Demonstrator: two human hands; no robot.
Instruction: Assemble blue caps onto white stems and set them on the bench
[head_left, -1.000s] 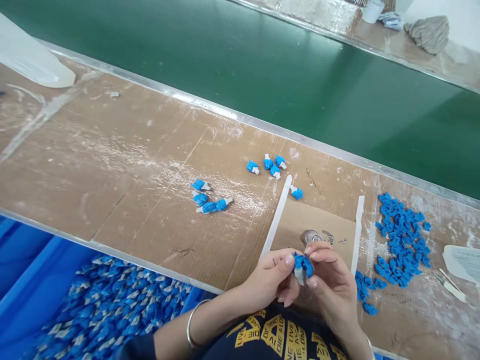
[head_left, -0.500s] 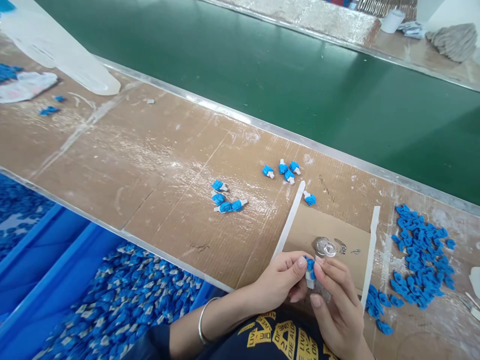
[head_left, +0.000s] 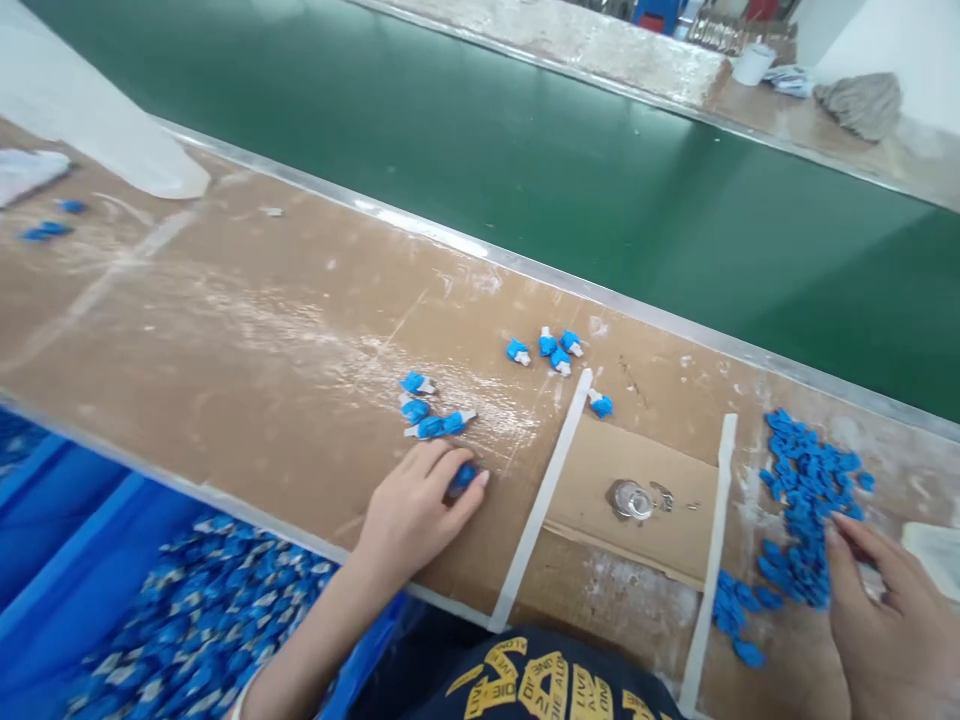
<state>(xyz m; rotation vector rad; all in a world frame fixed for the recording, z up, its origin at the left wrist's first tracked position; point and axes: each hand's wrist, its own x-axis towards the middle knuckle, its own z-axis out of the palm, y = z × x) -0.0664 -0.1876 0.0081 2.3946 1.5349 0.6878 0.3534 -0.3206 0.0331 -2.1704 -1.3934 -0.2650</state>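
Note:
My left hand rests on the cardboard-covered bench with a blue and white plastic part pinched under its fingertips, just below a small group of finished parts. My right hand lies at the lower right, fingers spread, touching the edge of a heap of loose blue caps; whether it holds one cannot be told. Another small cluster of finished parts lies farther back.
A green conveyor belt runs behind the bench. A blue bin of blue and white parts sits at lower left. A cardboard patch with white tape strips carries a small round metal piece. White plastic bags lie far left.
The hands were together at the front holding one blue and white part. The left hand has carried it left to the bench, and the right hand has gone right to the cap heap.

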